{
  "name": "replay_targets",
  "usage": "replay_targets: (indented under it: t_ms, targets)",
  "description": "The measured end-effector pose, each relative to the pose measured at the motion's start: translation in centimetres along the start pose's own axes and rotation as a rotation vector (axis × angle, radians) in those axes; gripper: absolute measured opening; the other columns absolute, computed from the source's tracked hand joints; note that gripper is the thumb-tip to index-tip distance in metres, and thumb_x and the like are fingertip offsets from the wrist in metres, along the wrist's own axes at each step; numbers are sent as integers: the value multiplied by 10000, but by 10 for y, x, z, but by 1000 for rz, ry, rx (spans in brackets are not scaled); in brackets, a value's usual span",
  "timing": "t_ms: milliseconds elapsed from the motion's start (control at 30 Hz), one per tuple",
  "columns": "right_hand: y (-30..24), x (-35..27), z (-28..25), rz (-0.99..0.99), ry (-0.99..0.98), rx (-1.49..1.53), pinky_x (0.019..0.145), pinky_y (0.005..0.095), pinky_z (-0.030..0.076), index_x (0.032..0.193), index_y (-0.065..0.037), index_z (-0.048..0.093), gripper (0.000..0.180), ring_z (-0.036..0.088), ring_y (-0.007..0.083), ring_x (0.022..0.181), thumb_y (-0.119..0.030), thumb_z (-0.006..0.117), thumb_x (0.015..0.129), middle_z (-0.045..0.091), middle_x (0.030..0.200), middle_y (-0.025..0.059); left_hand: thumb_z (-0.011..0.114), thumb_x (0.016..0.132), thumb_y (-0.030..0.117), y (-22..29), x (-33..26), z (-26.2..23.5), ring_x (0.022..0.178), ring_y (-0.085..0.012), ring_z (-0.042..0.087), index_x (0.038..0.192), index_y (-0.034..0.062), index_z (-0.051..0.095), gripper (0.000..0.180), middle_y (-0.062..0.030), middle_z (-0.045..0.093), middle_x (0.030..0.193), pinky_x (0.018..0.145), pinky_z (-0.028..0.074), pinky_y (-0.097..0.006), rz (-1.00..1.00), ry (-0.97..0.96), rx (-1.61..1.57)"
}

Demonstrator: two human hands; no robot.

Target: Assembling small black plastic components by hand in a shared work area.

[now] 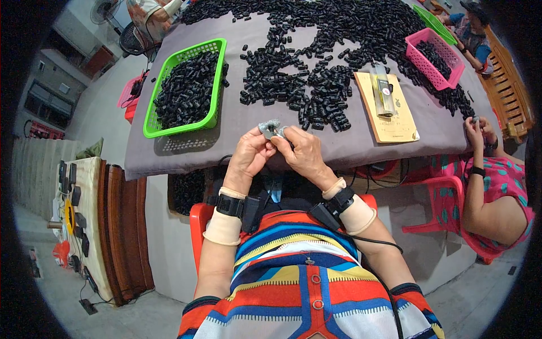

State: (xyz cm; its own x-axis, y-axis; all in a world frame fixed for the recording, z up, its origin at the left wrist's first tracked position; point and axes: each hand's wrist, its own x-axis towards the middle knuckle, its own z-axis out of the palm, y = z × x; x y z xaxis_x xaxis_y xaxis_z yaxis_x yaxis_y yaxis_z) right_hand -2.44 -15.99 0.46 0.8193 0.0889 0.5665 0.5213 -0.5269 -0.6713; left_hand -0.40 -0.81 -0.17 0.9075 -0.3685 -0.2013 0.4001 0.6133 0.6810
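Note:
Just off the table's near edge, my left hand [249, 153] and my right hand [305, 153] meet with their fingers closed. Between the fingertips is a small black part [271, 129], mostly covered by them. Crumpled silvery-grey material [264, 126] shows around the fingertips; I cannot tell whether it wraps the fingers or is held. Beyond my hands, a heap of small black cylindrical parts [322, 96] spreads over the grey tablecloth [248, 121]. To the left stands a green basket [217, 85] filled with similar black parts.
A yellowish pad [395, 127] with a clear-and-dark tool on it lies to the right. Behind it stands a pink basket [451, 73] of black parts. At the right edge a person [491, 198] works at the table; another person [474, 34] sits farther back. Cables hang below the table.

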Motion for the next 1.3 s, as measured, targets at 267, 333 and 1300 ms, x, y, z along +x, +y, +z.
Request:
replay_targets:
  t_ms: [267, 333, 1300]
  targets:
    - [0, 0, 1, 0, -1, -36, 464, 383, 413, 697, -60, 525, 247, 556, 295, 552, -261, 610, 811, 534, 646, 98, 531, 849, 36, -1, 1, 1, 635, -80, 519, 996, 3, 585, 161, -37, 595, 829, 541, 440, -212, 15, -3, 9]
    - [0, 0, 2, -1, -2, -47, 463, 383, 412, 701, -62, 524, 247, 555, 295, 550, -264, 610, 813, 533, 646, 97, 532, 849, 37, -1, 1, 1, 636, -80, 520, 993, 3, 587, 158, -37, 596, 830, 542, 439, -210, 20, -3, 8]
    - [-3, 1, 2, 29, 10, -51, 454, 382, 402, 698, -63, 525, 259, 551, 293, 540, -279, 602, 821, 529, 643, 95, 521, 849, 18, -5, 2, 2, 626, -78, 521, 995, 4, 575, 156, -47, 600, 858, 533, 435, -198, 48, -10, 35]
